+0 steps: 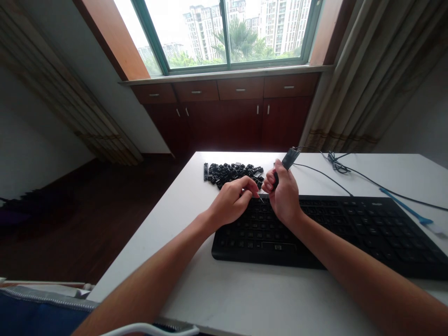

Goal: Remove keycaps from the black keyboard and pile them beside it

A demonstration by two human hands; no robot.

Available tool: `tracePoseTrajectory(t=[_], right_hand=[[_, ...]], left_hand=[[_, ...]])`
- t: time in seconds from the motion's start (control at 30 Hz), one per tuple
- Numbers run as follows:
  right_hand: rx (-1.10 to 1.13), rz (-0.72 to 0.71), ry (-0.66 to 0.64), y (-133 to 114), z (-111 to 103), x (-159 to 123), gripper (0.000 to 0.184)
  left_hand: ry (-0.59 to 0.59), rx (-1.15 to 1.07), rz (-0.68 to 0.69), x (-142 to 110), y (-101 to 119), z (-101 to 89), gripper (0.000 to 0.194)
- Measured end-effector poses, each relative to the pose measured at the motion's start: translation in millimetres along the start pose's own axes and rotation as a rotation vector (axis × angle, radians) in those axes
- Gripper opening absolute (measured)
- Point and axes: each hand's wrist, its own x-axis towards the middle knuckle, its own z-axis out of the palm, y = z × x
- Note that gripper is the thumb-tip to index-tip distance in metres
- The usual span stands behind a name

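My left hand (231,201) hangs over the top left of a black computer keyboard (325,233), its fingers pinched on a thin silvery pin (261,199). My right hand (283,193) sits just to the right, gripping a dark slim object (290,159) whose end sticks out past the fingers. I cannot tell exactly what that object is. Both hands are close together above the keyboard's upper edge. Behind them lies a heap of loose black keycaps (231,173), a little beyond my left fingertips.
The white table (196,224) ends at a left edge above a dark wood floor. A black cable tangle (338,164) and a blue strip (406,210) lie at the right. Dark red cabinets stand beyond the table, under a window. A chair back shows at the lower left.
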Motion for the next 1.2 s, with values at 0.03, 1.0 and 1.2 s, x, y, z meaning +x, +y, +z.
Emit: tracePoseTrajectory(t=[0.03, 1.0, 1.2], right_hand=[[0.001, 0.003, -0.005, 0.9, -0.2, 0.1, 0.038], [-0.106, 0.035, -0.074, 7.9, -3.5, 1.5, 0.038], [-0.469, -0.181, -0.117, 9.6, -5.7, -10.9, 0.031]], left_hand=[[0.003, -0.002, -0.009, 0.2, 0.1, 0.0, 0.025], [0.019, 0.015, -0.063, 2.8, -7.5, -0.6, 0.029], [0.002, 0.053, -0.001, 2.6, -2.7, -2.3, 0.024]])
